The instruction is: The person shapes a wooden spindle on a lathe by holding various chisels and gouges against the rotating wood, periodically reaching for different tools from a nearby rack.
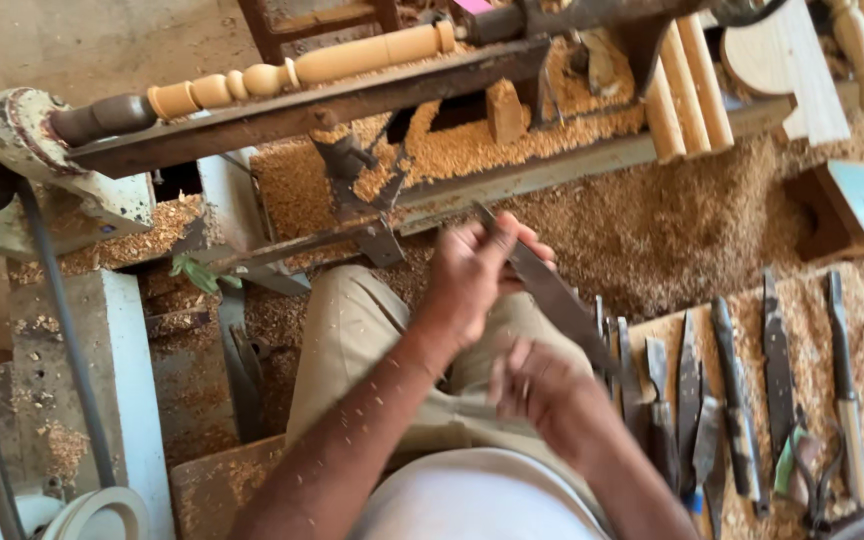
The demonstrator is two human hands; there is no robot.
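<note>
1. Far left, the turned spindle (282,70) sits on the lathe, well apart from our hands.
2. Our left hand (472,275) clamps the upper end of the long chisel (552,295).
3. Its long axis slants down-right.
4. Our right hand (542,385), blurred, lies just below the blade; we cannot tell its grip.
5. Spare chisels (732,390) lie further right.

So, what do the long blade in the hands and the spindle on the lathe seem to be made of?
The long blade, gripped by the left hand with the right hand near its lower end, looks like dark, dull steel: grey, flat, without shine. The spindle looks like bare pale wood, freshly turned and unvarnished, with a darker end by the lathe; the sawdust suggests this too.
</note>
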